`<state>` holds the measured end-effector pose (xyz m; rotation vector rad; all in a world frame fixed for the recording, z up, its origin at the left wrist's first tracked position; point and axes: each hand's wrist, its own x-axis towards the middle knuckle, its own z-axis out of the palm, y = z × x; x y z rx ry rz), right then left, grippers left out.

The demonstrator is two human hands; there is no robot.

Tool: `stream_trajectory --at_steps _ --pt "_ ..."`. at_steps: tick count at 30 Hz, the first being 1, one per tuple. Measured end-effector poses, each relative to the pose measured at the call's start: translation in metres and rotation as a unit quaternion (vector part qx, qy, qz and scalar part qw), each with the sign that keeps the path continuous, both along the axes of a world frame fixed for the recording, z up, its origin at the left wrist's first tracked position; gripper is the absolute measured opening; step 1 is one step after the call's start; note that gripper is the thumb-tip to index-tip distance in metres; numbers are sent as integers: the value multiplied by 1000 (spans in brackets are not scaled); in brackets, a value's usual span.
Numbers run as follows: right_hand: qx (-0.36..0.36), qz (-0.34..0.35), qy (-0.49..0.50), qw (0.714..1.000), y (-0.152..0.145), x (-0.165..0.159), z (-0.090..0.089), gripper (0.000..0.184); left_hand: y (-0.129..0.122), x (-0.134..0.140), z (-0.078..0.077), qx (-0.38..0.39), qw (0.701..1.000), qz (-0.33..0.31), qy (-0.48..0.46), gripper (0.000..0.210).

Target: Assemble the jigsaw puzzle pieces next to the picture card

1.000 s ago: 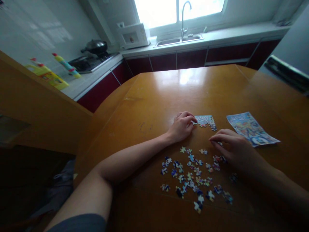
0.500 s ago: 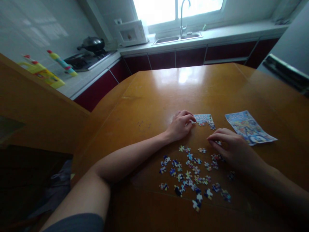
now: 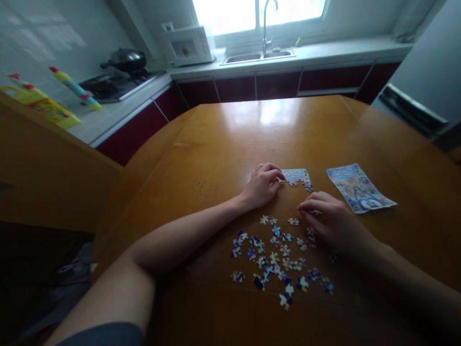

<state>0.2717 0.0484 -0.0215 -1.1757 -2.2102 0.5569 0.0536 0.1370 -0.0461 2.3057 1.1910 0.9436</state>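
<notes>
My left hand (image 3: 264, 185) rests with bent fingers on the left end of a partly assembled jigsaw puzzle (image 3: 296, 175), covering that edge. A finished top strip and part of the right side of the puzzle show. To the right, my right hand (image 3: 329, 216) hovers low over the table with thumb and forefinger drawn close together. A small puzzle piece (image 3: 317, 212) shows in the gap between its fingers. Loose puzzle pieces (image 3: 275, 257) lie scattered in front of both hands, some partly hidden beside the right hand.
A creased picture sheet (image 3: 360, 188) lies right of the puzzle on the wooden table (image 3: 216, 144). Beyond the table are a counter with a sink (image 3: 241, 58), a microwave (image 3: 189, 46) and a wok (image 3: 126, 60) on the stove. Yellow bottles (image 3: 43, 105) stand at the left.
The whole view has shifted slightly, so things appear a little further left. Both hands keep nearly the same place relative to the puzzle and the loose pieces.
</notes>
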Motion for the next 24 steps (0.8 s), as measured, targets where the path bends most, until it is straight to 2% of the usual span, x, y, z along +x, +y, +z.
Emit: stream_trajectory --at_steps 24 --pt "-13 -1 10 1000 -1 -2 2 12 -1 0 5 -7 1000 -5 7 18"
